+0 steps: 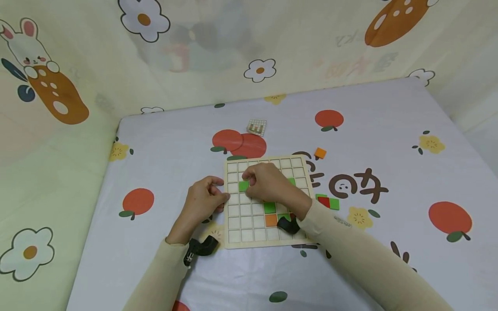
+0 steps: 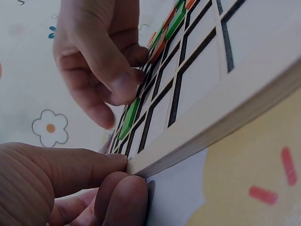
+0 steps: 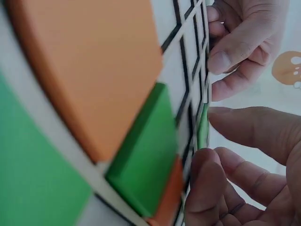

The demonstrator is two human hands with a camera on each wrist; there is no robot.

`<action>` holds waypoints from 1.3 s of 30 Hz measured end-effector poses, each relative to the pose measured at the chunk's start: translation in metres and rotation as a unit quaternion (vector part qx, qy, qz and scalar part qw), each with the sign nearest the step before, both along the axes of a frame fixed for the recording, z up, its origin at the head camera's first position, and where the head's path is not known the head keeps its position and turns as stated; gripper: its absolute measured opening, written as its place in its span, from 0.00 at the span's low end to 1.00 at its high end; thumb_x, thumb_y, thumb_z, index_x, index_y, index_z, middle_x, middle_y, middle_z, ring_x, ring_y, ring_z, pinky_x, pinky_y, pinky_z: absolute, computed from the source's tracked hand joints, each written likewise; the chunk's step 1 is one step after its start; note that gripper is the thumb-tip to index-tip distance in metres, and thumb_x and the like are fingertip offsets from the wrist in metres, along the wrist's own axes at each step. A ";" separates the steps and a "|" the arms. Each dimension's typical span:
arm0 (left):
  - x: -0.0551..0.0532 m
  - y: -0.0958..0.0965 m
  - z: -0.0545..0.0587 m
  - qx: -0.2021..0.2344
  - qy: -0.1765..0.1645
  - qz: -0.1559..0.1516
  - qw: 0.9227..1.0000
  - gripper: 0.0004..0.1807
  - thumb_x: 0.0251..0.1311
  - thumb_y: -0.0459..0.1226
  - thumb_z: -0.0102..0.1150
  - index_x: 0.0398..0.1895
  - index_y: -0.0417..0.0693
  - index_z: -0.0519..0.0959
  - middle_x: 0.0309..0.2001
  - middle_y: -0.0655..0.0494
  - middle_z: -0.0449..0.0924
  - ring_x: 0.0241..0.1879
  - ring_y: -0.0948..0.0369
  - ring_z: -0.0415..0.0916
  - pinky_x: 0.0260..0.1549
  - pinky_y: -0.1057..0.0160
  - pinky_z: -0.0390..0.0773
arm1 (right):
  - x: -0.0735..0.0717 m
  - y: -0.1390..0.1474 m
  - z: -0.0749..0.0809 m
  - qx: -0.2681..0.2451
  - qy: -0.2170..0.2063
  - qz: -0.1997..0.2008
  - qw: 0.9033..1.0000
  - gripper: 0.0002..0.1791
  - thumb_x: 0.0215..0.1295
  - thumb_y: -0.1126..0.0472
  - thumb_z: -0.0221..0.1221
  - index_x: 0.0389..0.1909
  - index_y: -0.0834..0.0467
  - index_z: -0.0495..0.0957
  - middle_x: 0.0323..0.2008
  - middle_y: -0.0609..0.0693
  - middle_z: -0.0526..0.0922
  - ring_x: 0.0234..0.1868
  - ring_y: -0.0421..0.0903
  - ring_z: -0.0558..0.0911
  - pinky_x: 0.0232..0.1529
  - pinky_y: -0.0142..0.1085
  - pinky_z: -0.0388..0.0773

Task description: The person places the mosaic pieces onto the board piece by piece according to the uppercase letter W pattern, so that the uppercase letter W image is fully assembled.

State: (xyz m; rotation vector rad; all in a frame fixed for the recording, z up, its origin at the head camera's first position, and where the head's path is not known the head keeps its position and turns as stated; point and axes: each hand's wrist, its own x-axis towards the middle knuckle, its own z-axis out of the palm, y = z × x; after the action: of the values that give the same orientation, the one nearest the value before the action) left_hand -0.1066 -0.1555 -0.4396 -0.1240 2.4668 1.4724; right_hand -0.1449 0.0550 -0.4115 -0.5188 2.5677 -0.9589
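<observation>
A wooden grid board (image 1: 246, 246) lies on the table, with several green and orange square tiles in its cells. My left hand (image 1: 202, 196) holds the board's left edge; in the left wrist view its thumb (image 2: 110, 162) and a curled finger meet at that edge. Over the upper left cells, my right hand (image 1: 272, 181) pinches a green tile (image 1: 243, 186). In the right wrist view its thumb and forefinger stand at opposite sides of that green tile (image 3: 202, 127). Another green tile (image 1: 269, 207) and an orange tile (image 1: 270, 220) sit lower on the board. The right forearm hides some cells.
Loose green tiles (image 1: 334, 204) and a red tile (image 1: 324, 201) lie right of the board. A single orange tile (image 1: 320, 153) rests farther back. Behind the board is a small patterned card or stack (image 1: 256, 127). The printed tablecloth (image 1: 171, 142) covers the table.
</observation>
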 end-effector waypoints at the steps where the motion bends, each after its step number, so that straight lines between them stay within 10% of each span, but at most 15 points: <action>1: 0.000 0.000 0.000 0.000 -0.001 0.000 1.000 0.19 0.61 0.32 0.72 0.55 0.39 0.79 0.28 0.49 0.80 0.19 0.59 0.80 0.21 0.65 0.80 | 0.001 0.001 0.001 -0.002 0.004 0.002 1.000 0.19 0.58 0.66 0.67 0.52 0.61 0.86 0.31 0.48 0.81 0.35 0.45 0.77 0.38 0.37 0.74; 13: 0.001 -0.001 -0.001 0.006 -0.002 -0.002 1.000 0.20 0.62 0.31 0.71 0.56 0.38 0.78 0.29 0.49 0.80 0.20 0.59 0.81 0.23 0.64 0.82 | -0.012 0.081 0.022 -0.039 0.015 -0.099 0.994 0.21 0.65 0.61 0.67 0.58 0.62 0.83 0.41 0.55 0.83 0.43 0.52 0.79 0.36 0.40 0.77; 23: 0.001 -0.003 0.000 0.019 0.001 -0.012 1.000 0.20 0.63 0.31 0.70 0.57 0.38 0.78 0.28 0.49 0.81 0.21 0.58 0.82 0.25 0.63 0.84 | -0.044 0.164 0.006 0.026 -0.008 -0.203 0.979 0.23 0.68 0.56 0.66 0.59 0.64 0.81 0.44 0.60 0.79 0.45 0.55 0.74 0.40 0.43 0.72; 39: 0.001 -0.003 -0.001 0.022 -0.003 -0.007 1.000 0.19 0.62 0.30 0.70 0.56 0.38 0.78 0.28 0.49 0.80 0.20 0.58 0.81 0.24 0.63 0.84 | -0.046 0.168 -0.007 0.060 -0.033 -0.230 0.971 0.15 0.65 0.57 0.67 0.45 0.64 0.81 0.38 0.57 0.80 0.40 0.53 0.74 0.34 0.39 0.73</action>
State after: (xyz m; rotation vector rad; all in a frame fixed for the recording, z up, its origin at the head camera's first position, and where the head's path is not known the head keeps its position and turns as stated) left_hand -0.1058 -0.1582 -0.4402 -0.1029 2.4247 1.5168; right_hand -0.1913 0.2234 -0.4190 0.1514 2.7166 -0.9292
